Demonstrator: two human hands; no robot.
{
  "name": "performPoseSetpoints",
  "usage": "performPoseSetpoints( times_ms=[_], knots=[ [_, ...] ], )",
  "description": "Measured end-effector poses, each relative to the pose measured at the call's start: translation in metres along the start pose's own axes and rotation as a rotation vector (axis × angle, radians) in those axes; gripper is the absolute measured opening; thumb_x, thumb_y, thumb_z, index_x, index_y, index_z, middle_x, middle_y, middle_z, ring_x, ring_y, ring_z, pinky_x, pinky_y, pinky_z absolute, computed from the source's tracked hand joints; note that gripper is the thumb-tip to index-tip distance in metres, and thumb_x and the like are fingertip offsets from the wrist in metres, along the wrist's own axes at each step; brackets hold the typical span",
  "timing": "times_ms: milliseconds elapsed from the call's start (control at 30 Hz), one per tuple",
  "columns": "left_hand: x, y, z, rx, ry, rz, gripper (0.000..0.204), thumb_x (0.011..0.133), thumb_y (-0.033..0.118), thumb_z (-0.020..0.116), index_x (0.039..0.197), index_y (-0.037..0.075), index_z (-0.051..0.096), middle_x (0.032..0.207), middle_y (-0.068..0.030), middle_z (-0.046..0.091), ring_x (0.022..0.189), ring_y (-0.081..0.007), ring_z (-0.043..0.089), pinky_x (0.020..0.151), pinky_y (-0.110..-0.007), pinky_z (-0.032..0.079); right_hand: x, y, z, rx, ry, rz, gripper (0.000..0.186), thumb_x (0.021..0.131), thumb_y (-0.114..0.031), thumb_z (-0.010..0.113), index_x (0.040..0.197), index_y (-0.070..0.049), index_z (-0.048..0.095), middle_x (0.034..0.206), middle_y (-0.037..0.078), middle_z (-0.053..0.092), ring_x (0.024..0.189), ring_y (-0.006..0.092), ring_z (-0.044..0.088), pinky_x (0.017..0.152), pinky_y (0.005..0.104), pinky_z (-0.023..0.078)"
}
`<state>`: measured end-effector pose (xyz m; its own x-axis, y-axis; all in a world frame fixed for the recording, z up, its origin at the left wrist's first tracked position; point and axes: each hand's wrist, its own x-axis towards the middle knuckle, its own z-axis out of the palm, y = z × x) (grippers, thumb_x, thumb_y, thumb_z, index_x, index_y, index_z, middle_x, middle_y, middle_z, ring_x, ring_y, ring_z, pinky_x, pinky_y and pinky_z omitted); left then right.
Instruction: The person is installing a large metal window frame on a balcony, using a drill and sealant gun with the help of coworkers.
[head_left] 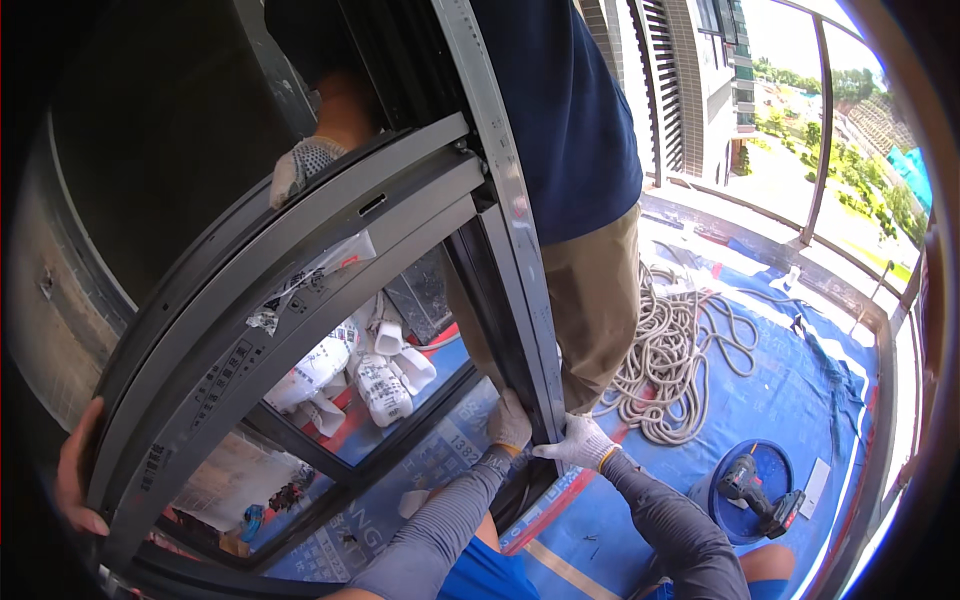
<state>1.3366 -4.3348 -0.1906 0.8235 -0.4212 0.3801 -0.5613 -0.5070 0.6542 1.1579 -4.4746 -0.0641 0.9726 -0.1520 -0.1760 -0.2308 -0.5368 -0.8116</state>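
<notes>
My gloved left hand (pixel 508 424) and gloved right hand (pixel 578 440) are closed round the lower part of an upright grey metal profile (pixel 530 300) with a black inner channel, my right hand lower and nearer. It joins a grey window frame (pixel 300 260) with printed film and glass panes, spanning the left half. A co-worker in a navy shirt and khaki trousers (pixel 590 300) stands just behind the profile. Another person's gloved hand (pixel 305 170) rests on the frame's top. A bare hand (pixel 80 470) grips its far left end.
A coiled rope (pixel 665 380) lies on the blue floor sheeting (pixel 760 370). A blue bucket (pixel 715 505) with a cordless drill (pixel 750 492) across it stands at lower right. White wrapped bundles (pixel 390 400) show through the frame. A metal railing (pixel 815 200) edges the balcony on the right.
</notes>
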Motion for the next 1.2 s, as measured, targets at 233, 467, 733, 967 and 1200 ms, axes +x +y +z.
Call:
performPoseSetpoints(
  times_ms=[233, 467, 733, 967, 1200],
  knots=[
    [0.006, 0.004, -0.013, 0.146, 0.106, 0.187, 0.033, 0.095, 0.02, 0.05, 0.124, 0.004, 0.051, 0.099, -0.0279, 0.065, 0.086, -0.0508, 0.065, 0.072, -0.06, 0.051, -0.027, -0.107, -0.081, 0.127, 0.374, -0.465, 0.085, 0.073, -0.035, 0.088, 0.139, 0.004, 0.051, 0.121, 0.022, 0.069, 0.113, 0.0295, 0.069, 0.102, 0.0409, 0.052],
    [0.017, 0.131, -0.097, -0.828, 0.164, -0.187, 0.055, 0.108, 0.045, 0.036, 0.136, 0.0, 0.049, 0.108, -0.0133, 0.059, 0.098, -0.0234, 0.061, 0.092, -0.039, 0.048, -0.042, -0.231, -0.139, 0.276, 0.639, -0.672, 0.086, 0.084, -0.037, 0.082, 0.147, 0.0, 0.038, 0.116, 0.028, 0.069, 0.11, 0.0359, 0.071, 0.094, 0.0415, 0.056],
    [0.078, 0.31, -0.292, -0.491, 0.401, 0.339, 0.028, 0.097, 0.018, 0.062, 0.114, -0.004, 0.059, 0.105, -0.0145, 0.062, 0.097, -0.0225, 0.06, 0.085, -0.037, 0.048, -0.036, -0.248, -0.135, 0.282, 0.676, -0.689, 0.066, 0.092, -0.036, 0.073, 0.136, 0.004, 0.044, 0.1, 0.027, 0.072, 0.095, 0.04, 0.073, 0.083, 0.0426, 0.057],
    [0.097, 0.362, -0.304, -0.76, 0.086, 0.426, 0.022, 0.104, 0.015, 0.061, 0.113, -0.005, 0.062, 0.097, -0.0063, 0.065, 0.087, -0.0105, 0.059, 0.083, -0.028, 0.05, -0.035, -0.248, -0.13, 0.276, 0.714, -0.695, 0.06, 0.092, -0.033, 0.073, 0.133, 0.002, 0.048, 0.097, 0.026, 0.072, 0.092, 0.0387, 0.074, 0.08, 0.0424, 0.057],
    [0.11, 0.345, -0.314, -0.523, 0.189, 0.32, 0.028, 0.1, 0.027, 0.07, 0.09, 0.001, 0.07, 0.069, 0.0007, 0.062, 0.059, -0.0097, 0.056, 0.054, -0.027, 0.044, -0.033, -0.253, -0.13, 0.285, 0.685, -0.706, 0.061, 0.091, -0.034, 0.074, 0.132, 0.003, 0.048, 0.097, 0.026, 0.072, 0.093, 0.0384, 0.074, 0.08, 0.0422, 0.057]
  ],
)
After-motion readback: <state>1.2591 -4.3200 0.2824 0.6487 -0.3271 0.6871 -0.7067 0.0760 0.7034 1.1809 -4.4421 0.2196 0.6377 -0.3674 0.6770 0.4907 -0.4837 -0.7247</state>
